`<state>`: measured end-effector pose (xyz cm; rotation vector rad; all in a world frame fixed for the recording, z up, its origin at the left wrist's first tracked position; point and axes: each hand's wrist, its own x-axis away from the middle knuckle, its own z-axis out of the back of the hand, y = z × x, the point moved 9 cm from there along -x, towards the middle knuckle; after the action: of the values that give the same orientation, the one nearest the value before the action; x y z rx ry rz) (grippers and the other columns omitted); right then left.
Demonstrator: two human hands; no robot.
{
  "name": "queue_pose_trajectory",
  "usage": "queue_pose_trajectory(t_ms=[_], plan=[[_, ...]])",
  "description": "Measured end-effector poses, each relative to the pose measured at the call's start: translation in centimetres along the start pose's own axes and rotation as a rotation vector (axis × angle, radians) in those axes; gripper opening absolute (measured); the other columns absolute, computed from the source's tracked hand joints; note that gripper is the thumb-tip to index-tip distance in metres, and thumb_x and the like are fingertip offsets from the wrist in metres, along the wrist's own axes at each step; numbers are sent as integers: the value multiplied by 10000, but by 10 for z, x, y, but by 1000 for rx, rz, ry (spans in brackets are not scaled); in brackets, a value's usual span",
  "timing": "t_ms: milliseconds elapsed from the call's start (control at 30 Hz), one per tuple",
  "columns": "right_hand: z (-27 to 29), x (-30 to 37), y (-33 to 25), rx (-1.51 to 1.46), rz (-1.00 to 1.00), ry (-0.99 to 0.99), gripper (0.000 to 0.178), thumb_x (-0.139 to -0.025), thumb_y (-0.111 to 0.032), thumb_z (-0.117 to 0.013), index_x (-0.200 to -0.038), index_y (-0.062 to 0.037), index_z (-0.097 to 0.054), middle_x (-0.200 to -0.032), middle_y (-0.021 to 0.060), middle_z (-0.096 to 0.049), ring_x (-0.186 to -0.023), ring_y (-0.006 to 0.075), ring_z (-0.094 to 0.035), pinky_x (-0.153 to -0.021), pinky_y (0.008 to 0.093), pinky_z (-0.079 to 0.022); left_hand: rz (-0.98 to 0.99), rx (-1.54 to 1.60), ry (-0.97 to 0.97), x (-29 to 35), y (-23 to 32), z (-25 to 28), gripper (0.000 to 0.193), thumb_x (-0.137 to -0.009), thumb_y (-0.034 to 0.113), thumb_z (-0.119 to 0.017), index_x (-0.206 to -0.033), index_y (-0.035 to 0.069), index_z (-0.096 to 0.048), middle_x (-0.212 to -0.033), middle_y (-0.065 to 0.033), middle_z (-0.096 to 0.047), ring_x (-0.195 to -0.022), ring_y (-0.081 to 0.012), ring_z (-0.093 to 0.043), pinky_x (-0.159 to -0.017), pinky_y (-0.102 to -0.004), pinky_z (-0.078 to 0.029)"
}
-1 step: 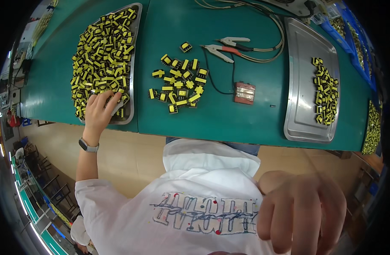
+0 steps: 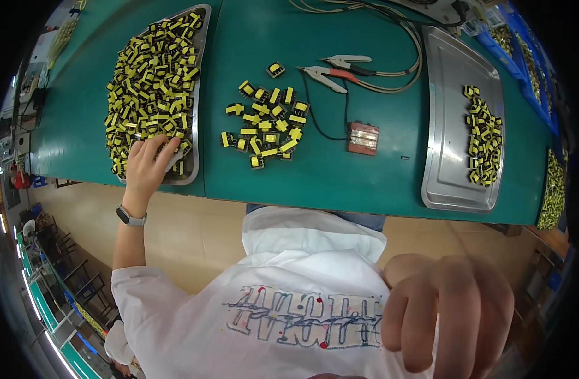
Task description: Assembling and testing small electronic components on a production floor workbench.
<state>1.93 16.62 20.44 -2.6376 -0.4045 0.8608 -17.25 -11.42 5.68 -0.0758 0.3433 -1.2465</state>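
Observation:
My left hand (image 2: 147, 165) rests at the near end of a metal tray (image 2: 201, 69) on the left, its fingers spread on a heap of small yellow-and-black transformers (image 2: 152, 76). Their tips are partly lost among the parts. A pale strip shows beside the index finger; I cannot make out what it is. My right hand (image 2: 450, 309) is raised close to the camera at the lower right, away from the table. Its fingers are loosely bent and apart, with nothing visible between them; the palm side is hidden.
Loose transformers (image 2: 264, 126) lie mid-table on the green tabletop (image 2: 359, 180). Behind them are clip leads (image 2: 327, 76) and a reddish block (image 2: 363, 138) with a wire. A second metal tray (image 2: 444, 126) holds more transformers (image 2: 485, 142). Blue bins (image 2: 529, 69) stand at the far right.
The fingers of my right hand have shifted slightly, and the gap between two of them is wider. My left hand and the parts stay in place.

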Motion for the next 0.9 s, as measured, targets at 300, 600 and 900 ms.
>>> queue_pose_trajectory(t_ms=[300,600,900], plan=[[38,65,-6,241,385,517,150,-1023,-227,-670,-996,-99,-598,-1064,138,-640,-788,209,-582,-685,317,-458,-23,110,166,-13,-3,13,391,-774,9,-714,-1163,49,-715,-1034,-110,-650,-825,-266,-665,-658,-353,-539],[91,111,2,365,293,845,160,-974,-211,-582,-1035,-63,-578,-1004,135,-589,-769,184,-556,-699,310,-442,-113,195,239,-67,28,22,389,-727,61,-770,-1114,71,-737,-956,-98,-638,-751,-249,-651,-585,-326,-534],[135,120,15,1357,-244,1072,300,-909,37,-660,-1201,-22,-629,-1177,92,-657,-902,185,-635,-807,311,-504,-220,615,283,-146,190,30,283,-784,134,-807,-1053,181,-732,-955,-12,-635,-696,-152,-617,-535,-279,-456]])
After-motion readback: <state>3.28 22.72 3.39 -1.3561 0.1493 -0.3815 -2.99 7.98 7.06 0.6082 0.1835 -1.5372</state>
